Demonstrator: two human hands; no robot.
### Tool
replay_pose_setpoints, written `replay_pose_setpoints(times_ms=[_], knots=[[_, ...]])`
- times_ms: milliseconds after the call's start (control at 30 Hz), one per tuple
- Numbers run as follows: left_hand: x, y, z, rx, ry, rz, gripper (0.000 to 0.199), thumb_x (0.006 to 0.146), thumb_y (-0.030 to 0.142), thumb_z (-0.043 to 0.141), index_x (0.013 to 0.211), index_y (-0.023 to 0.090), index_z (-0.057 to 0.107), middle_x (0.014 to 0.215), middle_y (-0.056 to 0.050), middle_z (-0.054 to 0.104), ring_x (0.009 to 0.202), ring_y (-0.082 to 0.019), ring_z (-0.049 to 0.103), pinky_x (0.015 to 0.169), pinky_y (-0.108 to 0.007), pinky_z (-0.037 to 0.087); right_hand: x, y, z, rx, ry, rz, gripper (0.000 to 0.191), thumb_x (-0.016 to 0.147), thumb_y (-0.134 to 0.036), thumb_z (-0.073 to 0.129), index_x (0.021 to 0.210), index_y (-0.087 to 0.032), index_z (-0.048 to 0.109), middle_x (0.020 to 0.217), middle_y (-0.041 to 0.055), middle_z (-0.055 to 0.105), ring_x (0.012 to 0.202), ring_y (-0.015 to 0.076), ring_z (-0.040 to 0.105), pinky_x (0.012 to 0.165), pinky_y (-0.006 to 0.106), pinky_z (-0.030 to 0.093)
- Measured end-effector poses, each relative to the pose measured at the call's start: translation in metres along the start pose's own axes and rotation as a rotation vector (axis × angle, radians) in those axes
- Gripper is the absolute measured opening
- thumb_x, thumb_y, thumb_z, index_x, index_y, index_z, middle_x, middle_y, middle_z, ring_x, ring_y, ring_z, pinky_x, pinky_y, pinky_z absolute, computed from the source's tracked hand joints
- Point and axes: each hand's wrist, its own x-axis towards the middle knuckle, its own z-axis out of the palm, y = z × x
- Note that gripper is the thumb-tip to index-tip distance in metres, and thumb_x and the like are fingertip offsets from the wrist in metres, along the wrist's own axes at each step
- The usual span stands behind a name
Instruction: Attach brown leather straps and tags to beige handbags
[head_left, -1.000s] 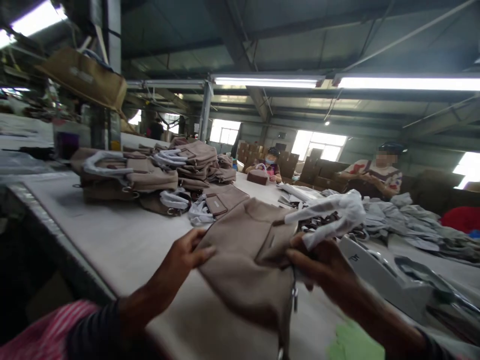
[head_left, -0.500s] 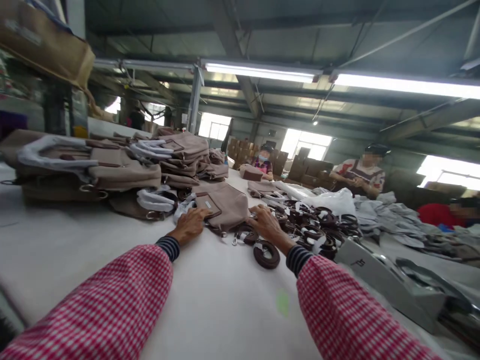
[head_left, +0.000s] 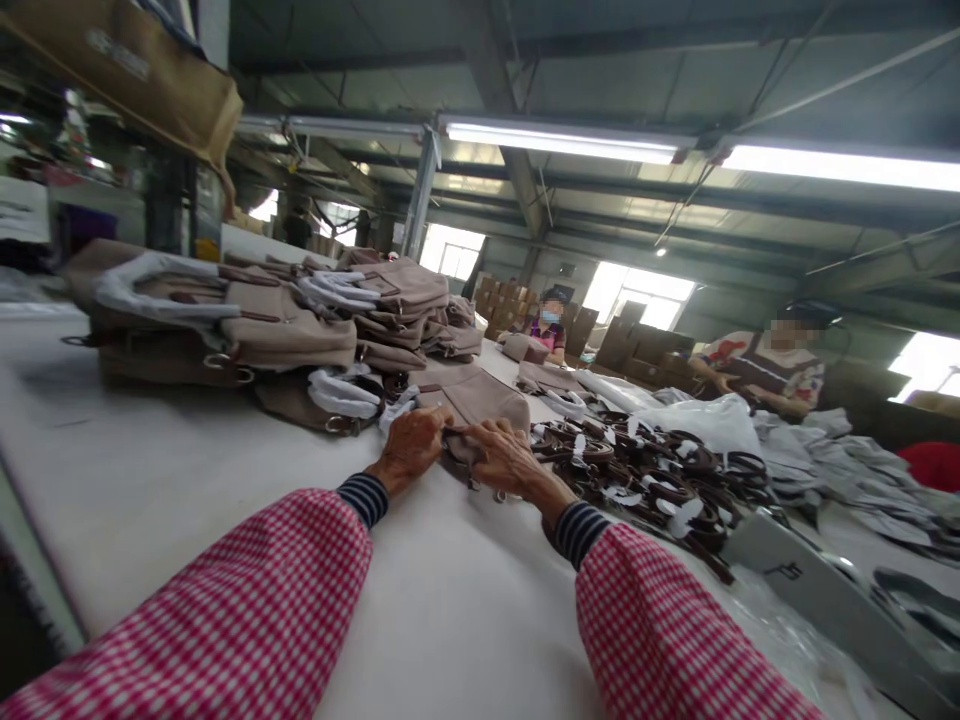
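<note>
A taupe handbag (head_left: 484, 392) lies flat on the white table in front of me. My left hand (head_left: 411, 445) is closed on its near edge, with the fingertips pinched together. Close beside it, my right hand (head_left: 504, 462) bends over the same edge, its fingers pressed on a dark strip there. Both hands hide much of the bag's near side. Metal hooks show just below the right hand. White-wrapped bag handles (head_left: 397, 408) touch the bag's left side.
Stacked taupe handbags (head_left: 300, 335) stand at the left. Coiled dark brown straps (head_left: 645, 470) are heaped at the right, near a grey machine (head_left: 810, 590) and clear plastic. Grey cloth pieces (head_left: 847, 470) lie farther right. Two people work across the table.
My right hand has moved left from the bag's right side to its near edge, close to my left hand. The loose strap coil near it no longer shows on the bare table. The view has shifted.
</note>
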Motion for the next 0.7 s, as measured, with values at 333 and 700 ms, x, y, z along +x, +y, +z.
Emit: replay_pose_setpoints(times_ms=[333, 700], knots=[[-0.030, 0.084, -0.040, -0.090, -0.098, 0.147, 0.026, 0.097, 0.008, 0.051, 0.100, 0.020, 0.074, 0.103, -0.007, 0.077, 0.095, -0.024, 0.073, 0.082, -0.033, 0.048, -0.039, -0.011, -0.004, -0.161, 0.101, 0.020, 0.018, 0.102, -0.028, 0.062, 0.112, -0.020, 0.074, 0.117, 0.0100, 0.070, 0.114, 0.0287, 0.056, 0.091, 0.037, 0.039], [-0.079, 0.090, -0.162, -0.370, -0.437, 0.284, 0.027, 0.095, 0.043, 0.069, 0.089, 0.017, 0.072, 0.077, 0.000, 0.068, 0.071, -0.017, 0.061, 0.062, -0.026, 0.038, -0.142, 0.014, -0.053, 0.135, 0.534, -0.169, 0.033, 0.091, -0.005, 0.057, 0.112, -0.019, 0.078, 0.109, 0.0072, 0.075, 0.107, 0.0234, 0.062, 0.092, 0.033, 0.048]])
